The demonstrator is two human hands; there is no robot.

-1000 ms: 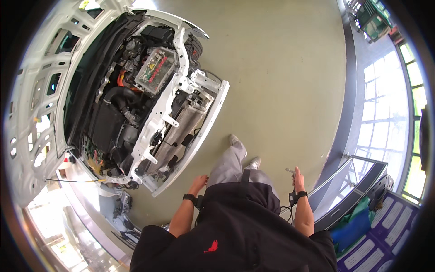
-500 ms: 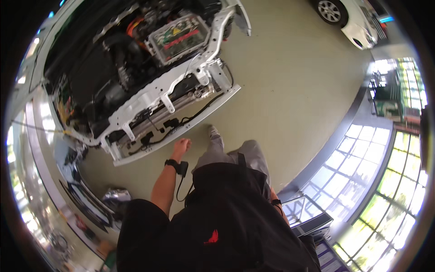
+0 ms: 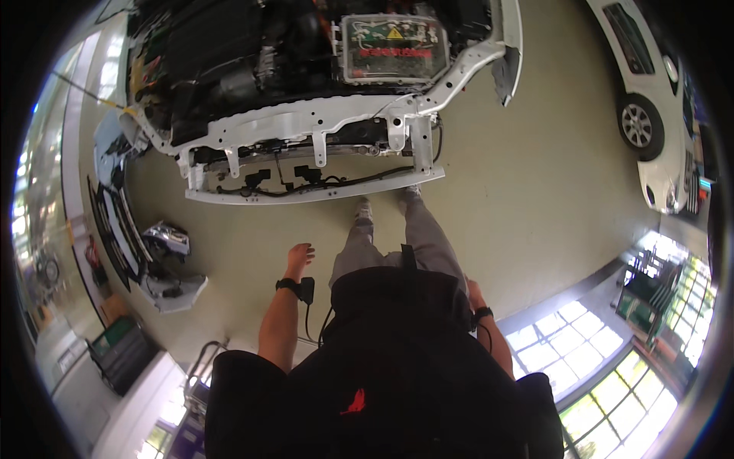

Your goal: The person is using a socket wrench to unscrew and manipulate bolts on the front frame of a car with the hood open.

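My left hand (image 3: pixel 301 252) hangs in the air short of the stripped white car front, its fingers loosely curled and apart with nothing in them. That front's bare bumper beam (image 3: pixel 267 196) crosses the view above my legs, with black cables and connectors (image 3: pixel 308 174) just behind it. The engine bay holds a clear-covered electronics box (image 3: pixel 394 57) with a yellow warning triangle. My right hand (image 3: pixel 473 292) is down beside my right thigh, its fingers mostly hidden, so whatever it holds is out of sight.
A white car (image 3: pixel 656 183) stands on the right. Removed bumper panels (image 3: pixel 122 237) and a headlamp (image 3: pixel 168 239) lie on the floor at left. A dark green trolley (image 3: pixel 641 298) is at the lower right, near bright windows. A dark bin (image 3: pixel 116 352) stands at lower left.
I have turned to face the car front squarely, and the other car has come into view. My right hand, earlier holding a small metal item, has dropped mostly behind my thigh.
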